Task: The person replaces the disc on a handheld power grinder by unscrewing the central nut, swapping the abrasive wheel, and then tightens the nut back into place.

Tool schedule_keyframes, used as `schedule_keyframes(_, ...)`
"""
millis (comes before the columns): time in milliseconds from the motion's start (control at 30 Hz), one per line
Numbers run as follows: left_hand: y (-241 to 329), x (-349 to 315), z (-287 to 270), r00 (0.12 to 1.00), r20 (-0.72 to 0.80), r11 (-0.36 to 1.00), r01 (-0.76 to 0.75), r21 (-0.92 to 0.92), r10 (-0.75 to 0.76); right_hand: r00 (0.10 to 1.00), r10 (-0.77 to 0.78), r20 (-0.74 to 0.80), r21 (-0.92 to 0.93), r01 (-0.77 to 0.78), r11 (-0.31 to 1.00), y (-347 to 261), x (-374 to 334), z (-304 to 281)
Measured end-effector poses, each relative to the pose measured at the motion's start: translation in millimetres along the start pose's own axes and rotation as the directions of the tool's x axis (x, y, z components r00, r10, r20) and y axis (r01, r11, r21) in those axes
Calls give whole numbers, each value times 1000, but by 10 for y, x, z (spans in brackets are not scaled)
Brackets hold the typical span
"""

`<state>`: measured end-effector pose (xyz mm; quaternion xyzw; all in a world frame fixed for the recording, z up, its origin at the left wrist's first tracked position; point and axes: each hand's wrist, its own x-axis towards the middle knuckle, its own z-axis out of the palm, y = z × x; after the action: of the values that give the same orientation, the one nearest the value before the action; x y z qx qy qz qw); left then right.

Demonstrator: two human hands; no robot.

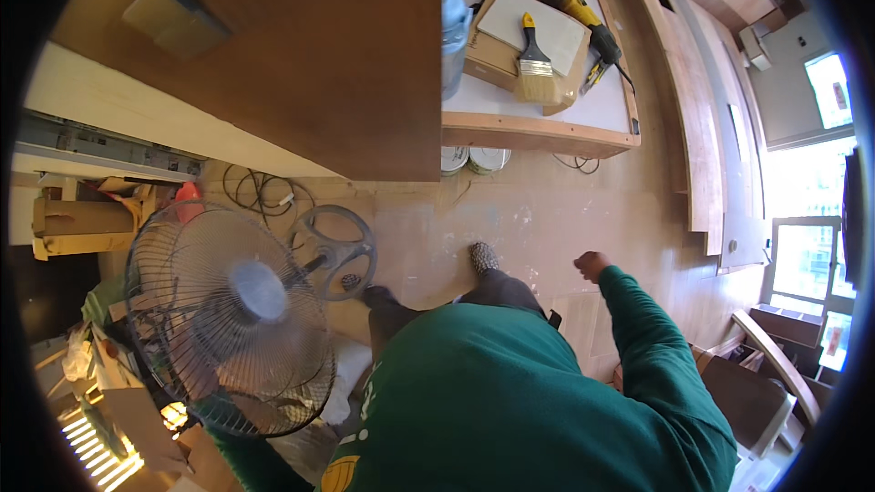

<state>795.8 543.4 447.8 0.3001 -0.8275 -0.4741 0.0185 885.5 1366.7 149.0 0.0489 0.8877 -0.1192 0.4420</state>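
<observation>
While the right hand (591, 266) hangs curled almost into a fist, nothing visible in it, well out to its left is the grey fan (258, 290), the left sleeve (244, 456) running behind! Left hand hidden, grip impossible to tell. Ahead of the right hand, the worktop (547, 131) bears a wide brush (535, 62)!

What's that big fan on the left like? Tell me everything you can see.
The fan has a large round cage of thin dark wire, apparently metal, with a pale grey disc at its centre. A round, spoked grey base shows beyond it, on a short visible piece of pole. The cage faces up toward the camera, at the person's left. The left sleeve reaches its lower edge; the left hand is hidden, so any grip is unclear.
</observation>
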Motion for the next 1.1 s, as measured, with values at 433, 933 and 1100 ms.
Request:
schedule_keyframes(433, 407, -1127, 1604, 981, 194, 999, 9, -48, 0, 965, -38, 260, -124, 72, 990, 1673, -1169, 945)
schedule_keyframes(933, 1210, -2735, 2611, 988, 155, 998, -11, -65, 21, 998, -6, 65, -17, 8, 1000, 3972, -476, -136)
schedule_keyframes(1100, 1610, -3407, 3254, 991, 133, 997, -8, -75, 18, 998, -45, 52, -37, 47, 998, 4625, -491, -660)
